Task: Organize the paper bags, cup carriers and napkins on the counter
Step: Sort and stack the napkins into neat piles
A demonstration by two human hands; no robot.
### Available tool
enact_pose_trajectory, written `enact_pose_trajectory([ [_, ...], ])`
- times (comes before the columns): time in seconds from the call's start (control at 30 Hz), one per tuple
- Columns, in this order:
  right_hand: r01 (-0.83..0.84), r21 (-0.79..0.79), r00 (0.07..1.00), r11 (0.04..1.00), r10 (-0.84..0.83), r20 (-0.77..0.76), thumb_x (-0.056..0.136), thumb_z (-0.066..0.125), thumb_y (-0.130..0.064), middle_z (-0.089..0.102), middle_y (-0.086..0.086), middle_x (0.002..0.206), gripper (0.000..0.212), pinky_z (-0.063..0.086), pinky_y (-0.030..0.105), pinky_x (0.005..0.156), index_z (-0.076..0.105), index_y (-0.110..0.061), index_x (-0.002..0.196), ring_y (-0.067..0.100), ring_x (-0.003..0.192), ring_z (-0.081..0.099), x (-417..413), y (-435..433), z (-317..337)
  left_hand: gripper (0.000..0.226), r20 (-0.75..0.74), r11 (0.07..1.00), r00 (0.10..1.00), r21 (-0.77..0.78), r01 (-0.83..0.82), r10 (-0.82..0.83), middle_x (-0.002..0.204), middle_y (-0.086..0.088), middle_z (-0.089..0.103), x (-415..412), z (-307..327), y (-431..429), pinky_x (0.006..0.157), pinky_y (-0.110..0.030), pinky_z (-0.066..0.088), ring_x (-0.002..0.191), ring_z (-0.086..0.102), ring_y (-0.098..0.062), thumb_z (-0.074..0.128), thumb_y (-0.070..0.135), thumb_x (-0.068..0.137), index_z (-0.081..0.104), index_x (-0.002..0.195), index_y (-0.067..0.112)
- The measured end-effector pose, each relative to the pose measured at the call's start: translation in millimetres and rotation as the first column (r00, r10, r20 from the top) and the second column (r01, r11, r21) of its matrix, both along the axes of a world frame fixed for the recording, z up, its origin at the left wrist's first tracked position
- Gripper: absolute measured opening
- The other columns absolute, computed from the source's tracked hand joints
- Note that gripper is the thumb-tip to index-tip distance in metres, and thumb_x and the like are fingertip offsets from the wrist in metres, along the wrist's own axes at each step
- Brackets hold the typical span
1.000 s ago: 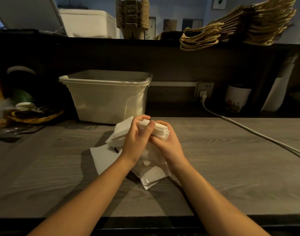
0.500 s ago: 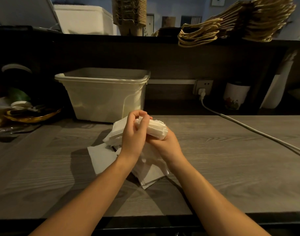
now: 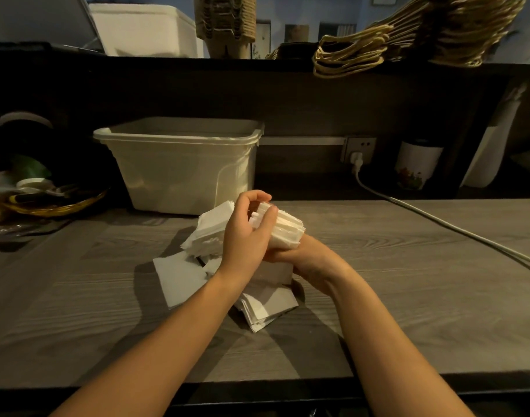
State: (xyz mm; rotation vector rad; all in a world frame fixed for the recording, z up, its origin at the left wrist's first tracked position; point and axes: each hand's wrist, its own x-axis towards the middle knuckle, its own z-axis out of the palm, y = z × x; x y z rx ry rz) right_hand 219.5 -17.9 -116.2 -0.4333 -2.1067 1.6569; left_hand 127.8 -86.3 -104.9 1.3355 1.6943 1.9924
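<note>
- Since the earlier frames we note that our left hand (image 3: 245, 236) has opened its upper fingers into a loose curl above the napkin stack (image 3: 283, 228), where a second ago they lay flat across its top; the stack itself has stayed at the same spot over the counter (image 3: 408, 281).
- Our right hand (image 3: 305, 260) supports the napkin stack from beneath, fingers closed under it; most of those fingers are hidden by the stack and the left hand.
- Left thumb presses on the near face of the stack; the remaining left fingers arch narrowly over its upper edge. We cannot tell whether they touch it.
- Loose napkins (image 3: 179, 278) lie scattered on the counter directly below and left of both hands, some fanned, some in a small pile at the near side.
- An open plastic bin (image 3: 182, 167) stands behind the hands against the back panel.
- On the raised shelf above: paper bags (image 3: 423, 31) stacked flat with handles overhanging the edge, cup carriers (image 3: 224, 22) stacked upright to their left, and a white box (image 3: 146, 31) further left.
- A power cable (image 3: 438, 221) runs from the wall socket (image 3: 360, 149) across the counter to the right.
</note>
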Motion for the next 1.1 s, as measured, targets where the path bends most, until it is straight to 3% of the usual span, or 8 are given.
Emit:
enact_pose_trajectory([
  [0.17, 0.047, 0.007, 0.998, 0.999, -0.047, -0.046, 0.084, 0.063, -0.004, 0.066, -0.007, 0.101, 0.033, 0.052, 0.018, 0.080, 0.058, -0.028, 0.106, -0.001, 0.093, 0.063, -4.8, -6.0, -0.9, 0.027, -0.201, 0.998, 0.979, 0.054, -0.012, 0.023, 0.096, 0.015, 0.055, -1.3, -0.2, 0.4, 0.077, -0.013, 0.047, 0.091, 0.056, 0.000, 0.055, 0.014, 0.091, 0.048, 0.097, 0.039],
  [0.3, 0.183, -0.045, 0.980, 0.982, -0.186, -0.070, 0.086, 0.065, -0.016, 0.067, 0.000, 0.110, 0.037, 0.052, 0.033, 0.090, 0.057, -0.024, 0.121, 0.015, 0.102, 0.062, -4.8, -5.1, -3.4, 0.013, 0.039, 0.995, 0.997, 0.076, 0.066, -0.069, 0.097, 0.008, 0.055, -6.2, 5.1, -3.6, 0.072, -0.010, 0.046, 0.089, 0.054, -0.004, 0.045, 0.035, 0.092, 0.047, 0.104, 0.031],
  [0.4, 0.236, -0.184, 0.961, 0.954, -0.257, -0.101, 0.086, 0.064, -0.016, 0.066, 0.004, 0.107, 0.030, 0.053, 0.038, 0.086, 0.058, -0.022, 0.115, 0.022, 0.099, 0.063, -1.4, -3.5, -2.3, 0.038, 0.028, 0.993, 0.993, -0.030, 0.112, -0.111, 0.105, 0.013, 0.051, -7.8, 0.7, -7.1, 0.070, -0.003, 0.043, 0.096, 0.051, 0.001, 0.045, 0.047, 0.081, 0.041, 0.116, 0.031],
  [0.5, 0.215, -0.324, 0.958, 0.921, -0.264, -0.115, 0.087, 0.061, -0.015, 0.067, 0.005, 0.097, 0.020, 0.053, 0.038, 0.083, 0.060, -0.017, 0.107, 0.022, 0.093, 0.064, 0.7, -2.3, 0.7, 0.052, -0.004, 0.971, 0.992, -0.206, 0.122, -0.126, 0.115, 0.010, 0.048, -11.1, -6.3, -5.4, 0.078, -0.017, 0.046, 0.102, 0.052, -0.006, 0.055, 0.046, 0.082, 0.032, 0.128, 0.035],
  [0.67, 0.173, -0.491, 0.964, 0.854, -0.249, -0.093, 0.088, 0.060, -0.009, 0.068, 0.007, 0.088, 0.012, 0.053, 0.038, 0.082, 0.061, -0.012, 0.100, 0.020, 0.084, 0.066, -0.9, -3.1, 4.2, 0.026, 0.112, 0.910, 0.984, -0.379, 0.169, -0.136, 0.108, -0.001, 0.061, -11.8, -8.9, -4.2, 0.088, -0.036, 0.051, 0.096, 0.059, -0.014, 0.046, 0.045, 0.093, 0.050, 0.111, 0.027],
  [0.87, 0.115, -0.619, 0.927, 0.777, -0.308, -0.214, 0.085, 0.063, -0.020, 0.064, 0.015, 0.106, 0.037, 0.050, 0.049, 0.092, 0.055, -0.009, 0.119, 0.029, 0.101, 0.063, -0.4, -0.7, 3.4, 0.021, 0.320, 0.937, 0.941, -0.283, 0.207, -0.111, 0.108, 0.000, 0.059, -4.8, -7.2, -7.0, 0.077, -0.030, 0.052, 0.096, 0.059, -0.014, 0.049, 0.043, 0.092, 0.050, 0.109, 0.031],
  [0.97, 0.063, -0.650, 0.824, 0.758, -0.407, -0.395, 0.078, 0.063, -0.025, 0.065, 0.013, 0.104, 0.043, 0.051, 0.045, 0.092, 0.057, -0.008, 0.117, 0.027, 0.101, 0.063, -2.9, -4.0, 3.5, 0.046, 0.653, 0.951, 0.726, -0.029, 0.309, -0.216, 0.111, -0.007, 0.064, 4.2, -5.7, -6.3, 0.075, -0.032, 0.055, 0.098, 0.063, -0.020, 0.062, 0.041, 0.081, 0.053, 0.121, 0.021],
  [1.1, 0.057, -0.626, 0.779, 0.778, -0.427, -0.459, 0.076, 0.060, -0.029, 0.067, 0.010, 0.104, 0.050, 0.053, 0.035, 0.090, 0.055, -0.006, 0.121, 0.023, 0.102, 0.064, -9.4, -14.7, 4.3, 0.054, 0.733, 0.939, 0.600, 0.161, 0.304, -0.320, 0.102, -0.005, 0.071, 14.6, -8.8, -4.1, 0.073, -0.027, 0.055, 0.094, 0.069, -0.016, 0.068, 0.034, 0.066, 0.059, 0.117, 0.018],
])
